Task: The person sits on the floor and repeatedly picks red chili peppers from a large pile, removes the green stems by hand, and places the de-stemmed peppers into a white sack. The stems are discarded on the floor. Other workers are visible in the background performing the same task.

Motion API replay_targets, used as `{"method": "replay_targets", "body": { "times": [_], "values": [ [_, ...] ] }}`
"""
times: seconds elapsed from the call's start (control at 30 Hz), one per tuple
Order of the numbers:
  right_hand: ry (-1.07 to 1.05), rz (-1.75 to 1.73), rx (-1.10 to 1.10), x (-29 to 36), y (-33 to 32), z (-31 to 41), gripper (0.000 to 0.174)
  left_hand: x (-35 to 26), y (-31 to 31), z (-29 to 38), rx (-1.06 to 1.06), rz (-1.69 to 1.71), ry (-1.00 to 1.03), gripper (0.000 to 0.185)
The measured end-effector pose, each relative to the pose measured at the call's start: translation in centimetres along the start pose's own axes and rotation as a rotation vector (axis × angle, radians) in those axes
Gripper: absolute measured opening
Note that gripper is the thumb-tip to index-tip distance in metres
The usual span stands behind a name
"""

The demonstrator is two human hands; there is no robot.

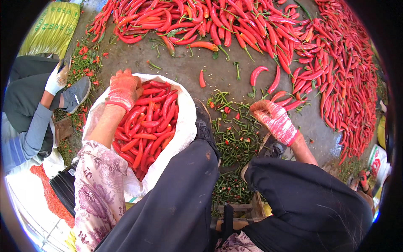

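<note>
My left hand, in a red-stained knit glove, is over the far left rim of a white woven sack. Its palm faces away, so what its fingers hold, if anything, is hidden. Inside the sack lie many red chili peppers, most without stems. My right hand, in a red-and-white glove, hovers near my right shoe with fingers curled towards the thumb. Whether something small is pinched there cannot be made out. Just beyond it lie several stemmed chili peppers. Green pepper stems litter the ground between my feet.
A large heap of red chilies spreads ahead and curves down the right. At left sits another person, whose gloved hand rests near the knee. A yellow-green sack lies behind them. A white bucket stands far right.
</note>
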State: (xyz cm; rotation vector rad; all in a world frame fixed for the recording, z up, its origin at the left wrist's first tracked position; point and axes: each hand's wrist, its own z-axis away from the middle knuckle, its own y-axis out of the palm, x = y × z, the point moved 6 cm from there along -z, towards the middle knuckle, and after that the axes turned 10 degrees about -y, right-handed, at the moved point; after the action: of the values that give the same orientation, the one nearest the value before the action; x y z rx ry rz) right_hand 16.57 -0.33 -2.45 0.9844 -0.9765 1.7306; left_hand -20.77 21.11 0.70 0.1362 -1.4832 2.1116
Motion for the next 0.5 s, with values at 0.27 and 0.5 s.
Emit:
{"method": "replay_targets", "body": {
  "times": [0.27,0.5],
  "values": [
    [0.018,0.03,0.022,-0.6,0.5,0.5,0.028,1.1,1.7,-0.1,0.05,-0.089,-0.012,0.017],
    [0.095,0.036,0.106,-1.0,1.5,0.9,0.025,0.4,1.3,0.2,0.096,-0.085,-0.033,0.023]
  ]
}}
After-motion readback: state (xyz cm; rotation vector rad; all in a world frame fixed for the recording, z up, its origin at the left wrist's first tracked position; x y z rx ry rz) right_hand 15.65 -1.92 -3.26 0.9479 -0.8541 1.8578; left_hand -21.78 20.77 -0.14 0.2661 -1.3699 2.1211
